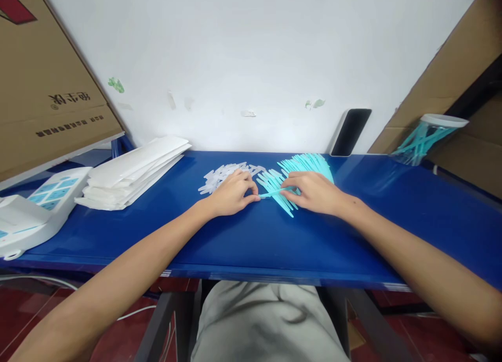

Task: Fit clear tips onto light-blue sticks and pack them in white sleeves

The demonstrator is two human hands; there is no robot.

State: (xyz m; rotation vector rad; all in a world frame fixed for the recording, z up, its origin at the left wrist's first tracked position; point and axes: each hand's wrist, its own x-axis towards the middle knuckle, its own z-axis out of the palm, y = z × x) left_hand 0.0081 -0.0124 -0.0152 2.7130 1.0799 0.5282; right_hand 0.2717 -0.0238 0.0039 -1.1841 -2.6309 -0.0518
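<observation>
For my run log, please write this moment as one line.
left hand: pinching teal stick; right hand: pinching same stick; by right hand: teal pile; by left hand: pale pieces; surface: blue table

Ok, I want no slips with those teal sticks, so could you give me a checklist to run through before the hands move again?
1. Left hand grips the held teal stick: ok, fingertips pinch its left end.
2. Right hand grips it too: ok, thumb and fingers close on its other end.
3. Anything fitted on the pinched left end: cannot tell, the fingers hide it.
4. Whitish pieces close by: ok, heaped beside the left hand.
5. Loose teal sticks all lined up: not ok, they lie at differing angles.
6. Phone firmly propped: cannot tell, it leans against the wall.
</observation>
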